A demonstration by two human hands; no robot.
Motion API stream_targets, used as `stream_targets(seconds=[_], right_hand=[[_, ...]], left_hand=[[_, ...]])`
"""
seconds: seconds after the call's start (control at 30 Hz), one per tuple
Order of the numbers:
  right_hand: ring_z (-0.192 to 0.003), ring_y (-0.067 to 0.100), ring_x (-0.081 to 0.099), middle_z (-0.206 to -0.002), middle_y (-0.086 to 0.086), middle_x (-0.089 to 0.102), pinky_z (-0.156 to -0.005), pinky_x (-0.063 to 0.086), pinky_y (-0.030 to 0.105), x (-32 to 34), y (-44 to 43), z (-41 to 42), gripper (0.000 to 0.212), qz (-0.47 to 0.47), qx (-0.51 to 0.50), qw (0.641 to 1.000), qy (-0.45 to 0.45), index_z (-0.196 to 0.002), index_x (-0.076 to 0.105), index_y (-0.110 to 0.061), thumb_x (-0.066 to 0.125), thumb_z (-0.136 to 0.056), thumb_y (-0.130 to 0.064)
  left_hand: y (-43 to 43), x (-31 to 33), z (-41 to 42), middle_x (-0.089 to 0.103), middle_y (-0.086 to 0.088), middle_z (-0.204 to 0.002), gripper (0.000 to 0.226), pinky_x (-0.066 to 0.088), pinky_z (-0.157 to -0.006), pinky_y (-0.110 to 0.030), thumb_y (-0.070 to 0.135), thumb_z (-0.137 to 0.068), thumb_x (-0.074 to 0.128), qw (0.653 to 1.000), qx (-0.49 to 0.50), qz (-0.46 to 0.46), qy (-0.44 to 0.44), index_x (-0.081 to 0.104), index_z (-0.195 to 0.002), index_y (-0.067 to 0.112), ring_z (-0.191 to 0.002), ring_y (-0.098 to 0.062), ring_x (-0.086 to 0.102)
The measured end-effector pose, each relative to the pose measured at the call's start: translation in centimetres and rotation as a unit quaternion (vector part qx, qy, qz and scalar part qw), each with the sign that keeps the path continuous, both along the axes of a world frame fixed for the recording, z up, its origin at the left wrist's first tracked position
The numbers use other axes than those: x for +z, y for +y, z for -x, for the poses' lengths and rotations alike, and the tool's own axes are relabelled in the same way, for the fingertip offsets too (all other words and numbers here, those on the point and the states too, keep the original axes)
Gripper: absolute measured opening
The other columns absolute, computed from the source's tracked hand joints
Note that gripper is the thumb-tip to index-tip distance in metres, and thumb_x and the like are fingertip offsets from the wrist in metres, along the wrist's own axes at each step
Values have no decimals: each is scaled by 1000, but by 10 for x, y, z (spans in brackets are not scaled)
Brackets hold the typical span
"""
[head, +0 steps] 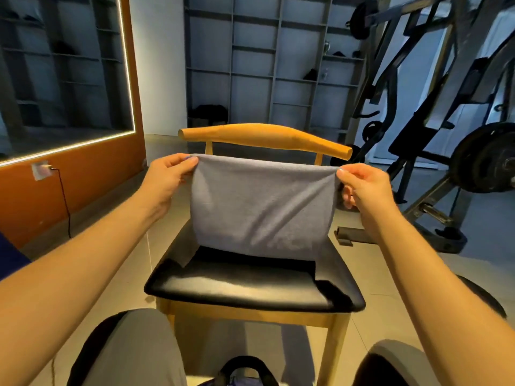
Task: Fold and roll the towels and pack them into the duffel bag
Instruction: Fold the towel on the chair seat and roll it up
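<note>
Grey towel (262, 207) hangs doubled over the chair (250, 291) seat, long edge running side to side. Left hand (167, 179) and right hand (365, 188) each pinch a top corner.

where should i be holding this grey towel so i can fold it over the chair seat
By its two top corners, as now: the left hand pinches the upper left corner and the right hand the upper right, each coming in from its own side. That keeps the top edge of the grey towel taut and level, and it hangs flat above the black chair seat.
</note>
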State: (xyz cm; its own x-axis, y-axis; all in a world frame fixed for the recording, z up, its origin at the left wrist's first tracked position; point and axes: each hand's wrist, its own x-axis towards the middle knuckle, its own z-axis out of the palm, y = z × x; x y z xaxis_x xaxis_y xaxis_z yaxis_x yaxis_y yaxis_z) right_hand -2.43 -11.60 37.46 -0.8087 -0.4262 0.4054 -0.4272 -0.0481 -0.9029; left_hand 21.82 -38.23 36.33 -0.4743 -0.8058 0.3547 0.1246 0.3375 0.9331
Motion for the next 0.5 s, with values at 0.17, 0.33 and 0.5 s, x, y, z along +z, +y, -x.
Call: stream_targets(seconds=[0.17, 0.33, 0.5], right_hand=[[-55, 16, 63, -103, 18, 70, -48, 54, 24, 44, -60, 41, 10, -41, -51, 995, -70, -105, 69, -6, 66, -98, -12], [-63, 25, 75, -103, 23, 70, -58, 62, 31, 79, -81, 59, 12, 24, -30, 999, -34, -103, 67, -4, 57, -98, -1], [-74, 24, 77, -92, 16, 73, -69, 64, 35, 83, -65, 52, 10, 96, 18, 995, 20, -103, 69, -9, 60, -101, -9]], left_hand=[[-39, 47, 54, 70, -7, -113, 24, 58, -81, -29, 21, -95, 71, 993, 54, 23, -100, 74, -113, 6, -98, -22, 64], [-50, 83, 79, 64, -15, -90, 9, 53, -47, -15, 2, -96, 63, 998, 64, -6, 14, 69, -90, 5, -57, -15, 62], [-57, 86, 62, 73, -1, -97, 15, 61, -81, -23, 14, -101, 61, 993, -7, 16, 114, 69, -113, 10, -80, -8, 75]])
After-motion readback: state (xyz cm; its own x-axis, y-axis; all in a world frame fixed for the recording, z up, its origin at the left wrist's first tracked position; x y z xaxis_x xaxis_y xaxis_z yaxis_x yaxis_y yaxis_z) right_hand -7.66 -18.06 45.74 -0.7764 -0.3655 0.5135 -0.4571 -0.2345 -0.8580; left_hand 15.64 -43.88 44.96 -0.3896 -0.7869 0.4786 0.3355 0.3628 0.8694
